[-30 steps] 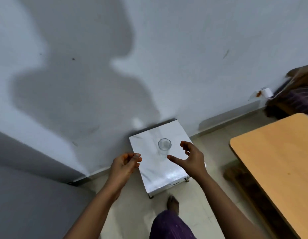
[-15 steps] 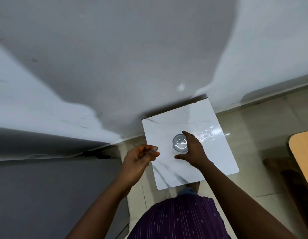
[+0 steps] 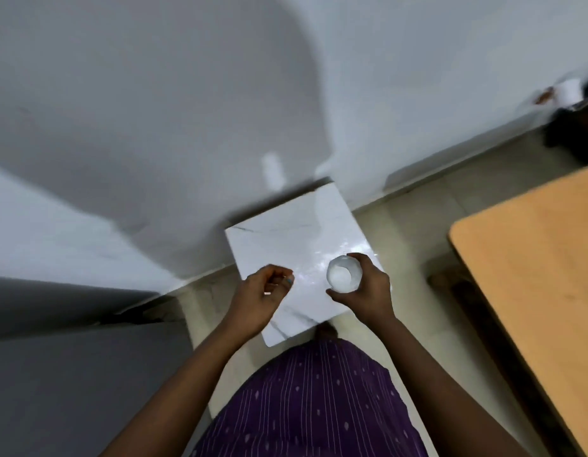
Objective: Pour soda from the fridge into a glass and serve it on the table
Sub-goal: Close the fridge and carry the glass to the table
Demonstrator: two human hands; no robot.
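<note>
Purple patterned garment (image 3: 306, 407) fills the lower centre. Left hand (image 3: 259, 295) hangs over the near-left part of the white marble stool (image 3: 286, 239), fingers loosely curled, holding nothing. Right hand (image 3: 368, 290) wraps thumb and fingers around the clear glass (image 3: 343, 272), upright above the stool top; contact with the surface cannot be determined. Wooden table (image 3: 533, 275) stands at right. Grey wall (image 3: 187, 94) behind.
</note>
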